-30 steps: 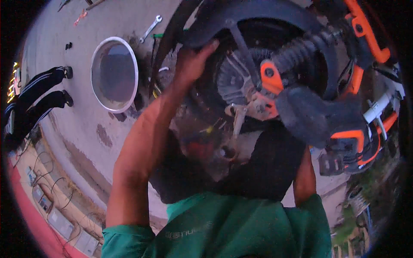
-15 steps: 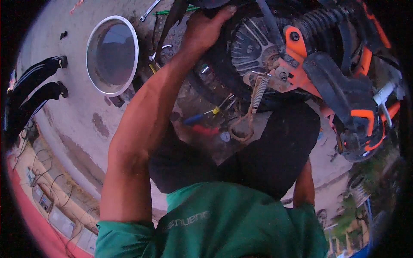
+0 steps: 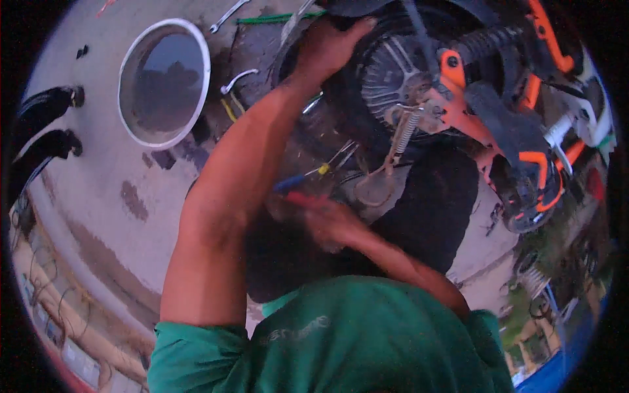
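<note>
My left hand [image 3: 334,47] is on the black tyre [image 3: 341,121] of a scooter or motorcycle wheel, its thumb side stretched along the rubber; the far fingers are partly hidden. Beside it shows the ribbed metal hub [image 3: 386,78], with a coil spring [image 3: 407,131] on a rusty lever below. Low between my knees, my right hand [image 3: 331,224] is at a red-handled tool [image 3: 306,200]. Motion blurs its fingers, so whether they grip the handle is unclear. Close by lie a blue-handled tool [image 3: 289,182] and a yellow-handled screwdriver [image 3: 324,169].
A round basin of water [image 3: 204,85] stands on the left. Spanners lie near it, one silver [image 3: 229,16] and one pale [image 3: 238,80]. The vehicle's orange and black frame [image 3: 485,124] fills the right. At the left edge are another person's dark-clad legs [image 3: 49,144].
My right hand has come in from the right, beside my thigh, to the red-handled tool between my knees. My left hand stays on the tyre. The whole view has shifted slightly.
</note>
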The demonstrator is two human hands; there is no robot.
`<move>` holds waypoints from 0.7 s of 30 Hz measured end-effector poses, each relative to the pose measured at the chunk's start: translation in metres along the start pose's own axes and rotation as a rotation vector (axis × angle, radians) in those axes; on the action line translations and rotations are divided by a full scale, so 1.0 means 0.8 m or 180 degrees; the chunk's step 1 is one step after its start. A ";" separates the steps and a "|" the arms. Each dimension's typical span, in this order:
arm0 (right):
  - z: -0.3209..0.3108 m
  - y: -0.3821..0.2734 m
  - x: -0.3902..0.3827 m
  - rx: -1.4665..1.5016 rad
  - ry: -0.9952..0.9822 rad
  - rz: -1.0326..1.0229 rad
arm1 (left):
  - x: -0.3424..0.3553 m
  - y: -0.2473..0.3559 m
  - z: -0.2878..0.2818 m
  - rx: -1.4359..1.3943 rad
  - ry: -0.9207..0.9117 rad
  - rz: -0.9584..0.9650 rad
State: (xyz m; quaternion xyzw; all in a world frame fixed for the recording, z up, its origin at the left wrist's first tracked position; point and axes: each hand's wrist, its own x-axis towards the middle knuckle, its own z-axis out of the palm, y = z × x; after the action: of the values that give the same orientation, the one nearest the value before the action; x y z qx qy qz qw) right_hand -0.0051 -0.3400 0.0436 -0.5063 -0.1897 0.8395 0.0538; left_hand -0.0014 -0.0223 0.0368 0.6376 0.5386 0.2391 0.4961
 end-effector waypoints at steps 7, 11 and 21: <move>0.012 0.077 0.234 -0.0596 0.2623 0.1094 | 0.015 -0.016 0.003 -0.0270 0.0168 0.0491; 0.003 0.063 0.204 -0.0289 0.3058 0.0495 | 0.004 0.012 0.002 -0.0251 -0.0059 0.0240; 0.003 -0.074 -0.120 -0.1520 0.0999 -0.0346 | 0.007 -0.008 -0.004 -0.0317 -0.0005 0.0314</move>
State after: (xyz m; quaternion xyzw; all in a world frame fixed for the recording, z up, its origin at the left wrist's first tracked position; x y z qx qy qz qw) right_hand 0.0328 -0.3133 0.1459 -0.6175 -0.3982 0.6783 0.0066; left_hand -0.0054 -0.0161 0.0311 0.6381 0.4937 0.2893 0.5152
